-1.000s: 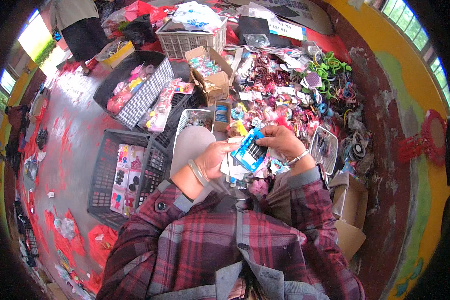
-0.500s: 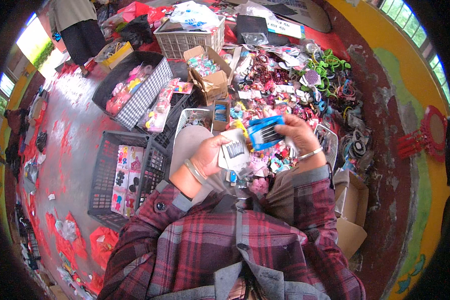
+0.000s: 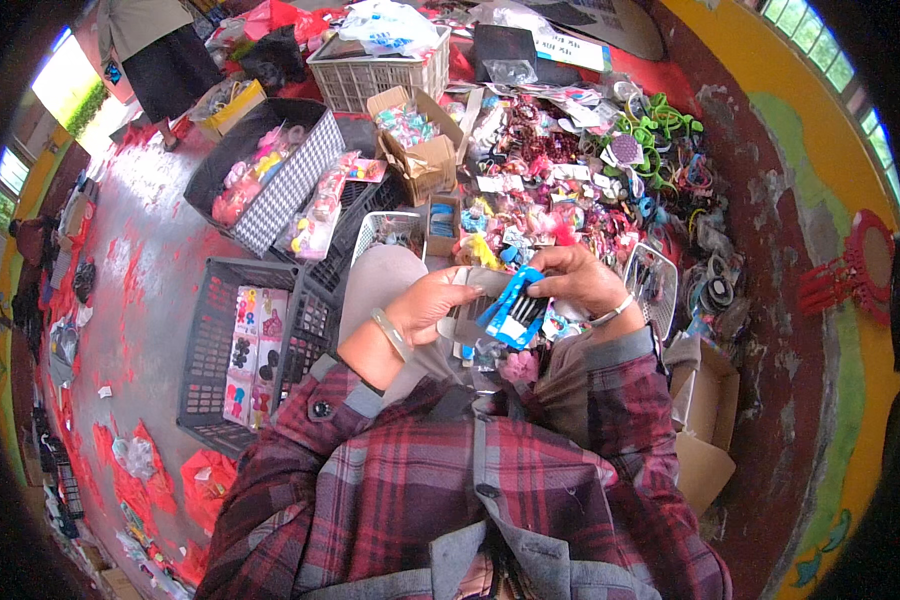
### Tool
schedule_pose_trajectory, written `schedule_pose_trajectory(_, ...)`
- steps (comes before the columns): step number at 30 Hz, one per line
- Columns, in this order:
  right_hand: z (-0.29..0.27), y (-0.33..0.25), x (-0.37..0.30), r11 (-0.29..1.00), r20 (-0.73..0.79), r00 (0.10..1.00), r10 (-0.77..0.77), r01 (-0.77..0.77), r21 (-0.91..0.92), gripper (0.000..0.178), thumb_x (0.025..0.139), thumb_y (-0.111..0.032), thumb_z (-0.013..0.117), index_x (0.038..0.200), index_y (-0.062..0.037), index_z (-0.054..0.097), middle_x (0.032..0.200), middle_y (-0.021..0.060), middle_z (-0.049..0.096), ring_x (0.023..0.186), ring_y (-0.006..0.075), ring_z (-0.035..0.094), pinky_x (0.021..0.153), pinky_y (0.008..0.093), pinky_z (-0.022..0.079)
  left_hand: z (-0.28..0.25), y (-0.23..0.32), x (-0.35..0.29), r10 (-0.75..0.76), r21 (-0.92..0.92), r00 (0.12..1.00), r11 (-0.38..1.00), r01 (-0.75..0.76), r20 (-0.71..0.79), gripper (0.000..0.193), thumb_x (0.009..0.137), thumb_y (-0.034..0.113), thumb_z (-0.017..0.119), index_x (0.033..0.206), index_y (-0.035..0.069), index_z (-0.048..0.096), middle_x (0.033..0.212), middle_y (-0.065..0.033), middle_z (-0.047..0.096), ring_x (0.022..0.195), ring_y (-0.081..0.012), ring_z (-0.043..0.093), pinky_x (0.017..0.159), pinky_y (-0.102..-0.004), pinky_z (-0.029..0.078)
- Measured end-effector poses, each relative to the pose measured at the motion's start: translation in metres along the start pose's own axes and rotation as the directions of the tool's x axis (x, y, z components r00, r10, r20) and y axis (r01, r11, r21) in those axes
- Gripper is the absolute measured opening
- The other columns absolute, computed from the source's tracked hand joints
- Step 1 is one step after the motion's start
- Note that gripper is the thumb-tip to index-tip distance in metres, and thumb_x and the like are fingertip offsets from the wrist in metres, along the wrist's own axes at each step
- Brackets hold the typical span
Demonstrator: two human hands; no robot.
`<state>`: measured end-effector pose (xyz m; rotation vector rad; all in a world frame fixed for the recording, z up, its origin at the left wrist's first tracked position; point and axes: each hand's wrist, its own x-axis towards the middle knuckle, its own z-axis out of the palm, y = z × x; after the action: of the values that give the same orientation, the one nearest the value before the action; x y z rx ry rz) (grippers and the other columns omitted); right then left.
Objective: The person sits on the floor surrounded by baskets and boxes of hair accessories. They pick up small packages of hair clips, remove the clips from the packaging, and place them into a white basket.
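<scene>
Just beyond the blue packet point(image 3: 512, 314), heaped trinkets point(image 3: 550, 205).

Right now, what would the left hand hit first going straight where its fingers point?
The left hand would probably meet the blue pack held by the right hand; depth between them is unclear.

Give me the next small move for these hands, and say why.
Probably line the blue pack up with the pale cards: the right hand pinches the pack at a slant, while the left hand holds the cards right beside it, so only a slight turn seems needed.
</scene>
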<state>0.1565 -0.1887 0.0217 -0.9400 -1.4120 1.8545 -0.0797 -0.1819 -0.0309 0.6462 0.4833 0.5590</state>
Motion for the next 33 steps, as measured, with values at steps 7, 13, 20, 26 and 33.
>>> schedule_pose_trajectory(7,0.009,0.034,0.024,0.914,-0.153,0.987,0.042,-0.100,-0.394,0.017,0.072,-0.010,0.071,0.086,-0.0023,0.066,0.081,0.0022,0.064,0.074,0.0075,0.057,0.068,0.0235,0.046,-0.001,-0.010,0.008,-0.034,-0.063,0.999,0.997,0.034,0.007,0.022,0.090,0.014,0.050,0.108,0.001,0.055,0.096,-0.0078,0.064,0.082,-0.0170,0.064,0.073,-0.0323,0.054)
schedule_pose_trajectory(13,0.014,0.038,0.026,0.645,-0.129,0.915,-0.382,0.164,-0.746,0.022,0.067,-0.012,0.072,0.086,-0.0038,0.064,0.080,0.0086,0.061,0.077,0.0200,0.060,0.069,0.0312,0.047,-0.003,-0.008,0.009,-0.058,-0.171,0.997,0.984,0.050,-0.042,0.027,0.094,0.024,0.044,0.106,0.002,0.055,0.095,-0.0092,0.064,0.082,-0.0194,0.065,0.074,-0.0342,0.054)
schedule_pose_trajectory(20,0.016,0.027,0.022,0.826,-0.313,0.938,-0.147,-0.057,-0.560,0.026,0.067,-0.012,0.073,0.089,-0.0024,0.065,0.082,0.0079,0.065,0.076,0.0169,0.060,0.071,0.0300,0.048,-0.006,-0.004,0.005,-0.015,-0.327,0.995,0.944,0.047,0.098,0.031,0.091,0.020,0.044,0.114,0.000,0.050,0.102,-0.0117,0.062,0.091,-0.0214,0.063,0.083,-0.0358,0.050)
schedule_pose_trajectory(26,-0.002,0.020,0.008,0.982,-0.338,0.940,0.050,-0.107,-0.154,0.021,0.072,-0.006,0.070,0.091,0.0012,0.065,0.080,0.0034,0.063,0.073,0.0113,0.057,0.069,0.0261,0.047,-0.006,0.000,-0.001,0.037,-0.285,0.995,0.958,-0.008,0.098,0.034,0.087,0.003,0.043,0.121,-0.006,0.044,0.116,-0.0155,0.055,0.103,-0.0248,0.057,0.093,-0.0382,0.044)
schedule_pose_trajectory(33,-0.006,0.020,0.005,0.921,-0.316,0.946,-0.067,-0.064,-0.385,0.020,0.074,-0.010,0.069,0.091,-0.0003,0.064,0.079,0.0023,0.064,0.074,0.0107,0.057,0.069,0.0256,0.046,-0.019,-0.011,-0.003,0.021,-0.077,0.994,0.997,-0.029,-0.109,0.030,0.086,0.007,0.049,0.115,-0.002,0.051,0.104,-0.0129,0.062,0.092,-0.0221,0.062,0.080,-0.0351,0.050)
